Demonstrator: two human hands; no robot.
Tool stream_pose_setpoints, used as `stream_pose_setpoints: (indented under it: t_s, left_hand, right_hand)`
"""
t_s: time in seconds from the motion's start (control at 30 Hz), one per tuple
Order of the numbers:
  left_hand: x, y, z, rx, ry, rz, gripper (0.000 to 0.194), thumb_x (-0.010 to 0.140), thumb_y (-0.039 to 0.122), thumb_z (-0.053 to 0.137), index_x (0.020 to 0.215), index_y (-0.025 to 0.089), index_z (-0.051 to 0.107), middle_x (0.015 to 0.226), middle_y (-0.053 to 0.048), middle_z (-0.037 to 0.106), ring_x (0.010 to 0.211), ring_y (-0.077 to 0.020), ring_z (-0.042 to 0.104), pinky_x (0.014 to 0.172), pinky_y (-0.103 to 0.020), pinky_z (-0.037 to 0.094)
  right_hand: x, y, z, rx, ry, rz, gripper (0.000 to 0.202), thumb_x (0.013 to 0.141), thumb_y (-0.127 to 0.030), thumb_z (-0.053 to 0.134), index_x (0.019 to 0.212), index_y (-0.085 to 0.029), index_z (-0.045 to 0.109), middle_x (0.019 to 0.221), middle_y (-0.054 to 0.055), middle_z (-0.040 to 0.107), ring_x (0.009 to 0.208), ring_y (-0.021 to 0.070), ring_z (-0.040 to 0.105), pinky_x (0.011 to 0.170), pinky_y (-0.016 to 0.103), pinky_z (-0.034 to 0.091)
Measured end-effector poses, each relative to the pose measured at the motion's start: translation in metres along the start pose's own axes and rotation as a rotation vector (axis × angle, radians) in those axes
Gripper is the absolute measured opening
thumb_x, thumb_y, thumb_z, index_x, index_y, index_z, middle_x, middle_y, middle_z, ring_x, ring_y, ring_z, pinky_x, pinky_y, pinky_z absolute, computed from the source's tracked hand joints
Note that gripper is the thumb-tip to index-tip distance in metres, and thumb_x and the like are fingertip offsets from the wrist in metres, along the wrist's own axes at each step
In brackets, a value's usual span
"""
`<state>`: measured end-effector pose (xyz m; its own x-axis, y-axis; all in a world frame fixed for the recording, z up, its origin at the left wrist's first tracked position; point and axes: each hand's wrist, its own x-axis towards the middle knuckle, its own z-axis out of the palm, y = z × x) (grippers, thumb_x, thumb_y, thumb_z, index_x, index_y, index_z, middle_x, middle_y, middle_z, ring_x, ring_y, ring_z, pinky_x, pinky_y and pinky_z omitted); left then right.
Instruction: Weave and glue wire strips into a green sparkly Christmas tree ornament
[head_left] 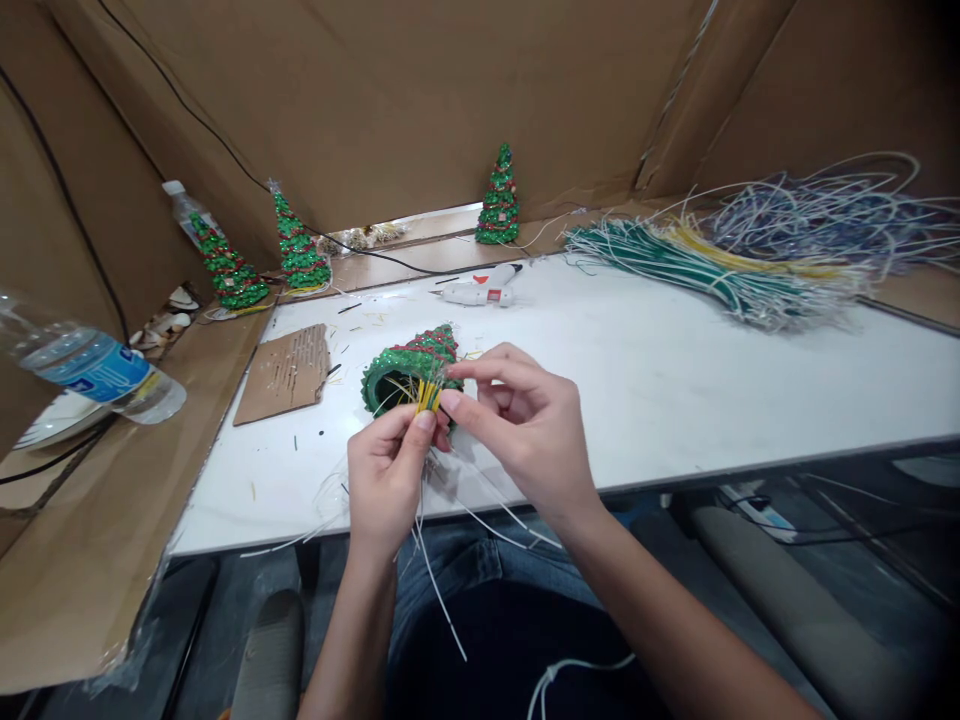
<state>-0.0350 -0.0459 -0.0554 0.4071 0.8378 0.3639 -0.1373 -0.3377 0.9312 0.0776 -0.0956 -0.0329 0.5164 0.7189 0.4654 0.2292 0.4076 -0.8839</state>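
Observation:
A small bundle of yellow and green wires is pinched between the thumb and fingers of my left hand. My right hand is at the bundle's upper right side, thumb and forefinger closing on the wire ends there. Just behind both hands a green decorated Christmas tree lies on its side, its hollow base facing me and the left. Thin white wires hang from the bundle below my hands, over the table edge.
A glue gun lies behind the tree. At left are a cardboard piece and a tilted water bottle. Several finished trees stand along the back. A large wire bundle lies at right on the white table.

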Motion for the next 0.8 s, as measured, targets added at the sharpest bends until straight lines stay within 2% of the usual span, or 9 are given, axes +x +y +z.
stream_pose_setpoints:
  t_s: [0.1, 0.23, 0.37, 0.5, 0.67, 0.8]
  left_hand:
    - [-0.001, -0.001, 0.000, -0.009, 0.009, -0.026, 0.029, 0.084, 0.037, 0.059, 0.067, 0.014, 0.065, 0.061, -0.001, 0.060, 0.060, -0.0127, 0.054, 0.058, -0.022, 0.042]
    - [-0.002, -0.002, 0.000, -0.026, 0.016, -0.042, 0.025, 0.083, 0.035, 0.060, 0.073, 0.014, 0.067, 0.062, -0.002, 0.063, 0.062, -0.0128, 0.056, 0.058, -0.022, 0.043]
    - [-0.001, 0.000, 0.000, -0.046, -0.005, -0.029, 0.027, 0.084, 0.035, 0.059, 0.068, 0.014, 0.066, 0.060, -0.001, 0.060, 0.059, -0.0114, 0.053, 0.058, -0.021, 0.042]
    - [-0.001, 0.001, 0.001, -0.037, -0.017, -0.025, 0.029, 0.085, 0.034, 0.058, 0.065, 0.014, 0.063, 0.059, 0.000, 0.056, 0.057, -0.0103, 0.048, 0.056, -0.021, 0.039]
    - [-0.002, 0.000, 0.000, 0.011, -0.031, -0.017, 0.031, 0.086, 0.033, 0.056, 0.063, 0.014, 0.059, 0.056, 0.002, 0.050, 0.052, -0.0084, 0.039, 0.049, -0.020, 0.032]
    - [-0.002, 0.000, 0.000, 0.020, -0.046, -0.003, 0.030, 0.087, 0.032, 0.055, 0.064, 0.014, 0.058, 0.058, 0.001, 0.052, 0.054, -0.0086, 0.042, 0.051, -0.020, 0.034]
  right_hand:
    - [0.000, -0.008, -0.004, -0.123, 0.025, -0.129, 0.029, 0.072, -0.016, 0.063, 0.100, -0.022, 0.067, 0.088, 0.001, 0.047, 0.049, 0.0044, 0.034, 0.041, 0.023, 0.030]
    - [0.008, -0.021, -0.009, -0.268, -0.065, -0.257, 0.044, 0.066, -0.011, 0.059, 0.107, -0.026, 0.065, 0.099, 0.004, 0.046, 0.065, 0.0105, 0.044, 0.052, 0.026, 0.041]
    - [0.022, -0.029, -0.014, -0.298, -0.187, -0.258, 0.034, 0.071, -0.012, 0.056, 0.100, -0.027, 0.068, 0.104, 0.004, 0.047, 0.082, 0.0168, 0.049, 0.060, 0.028, 0.045]
    - [0.030, -0.027, -0.014, -0.316, -0.295, -0.262, 0.018, 0.075, -0.014, 0.058, 0.087, -0.023, 0.070, 0.101, 0.005, 0.050, 0.081, 0.0161, 0.050, 0.061, 0.029, 0.044]
    - [0.033, -0.022, -0.009, -0.383, -0.331, -0.291, 0.009, 0.074, -0.012, 0.060, 0.075, -0.018, 0.067, 0.098, 0.004, 0.053, 0.075, 0.0133, 0.051, 0.061, 0.028, 0.043]
    - [0.035, -0.020, -0.010, -0.419, -0.334, -0.317, 0.008, 0.074, -0.012, 0.060, 0.070, -0.016, 0.065, 0.098, 0.005, 0.054, 0.075, 0.0127, 0.051, 0.062, 0.028, 0.043]
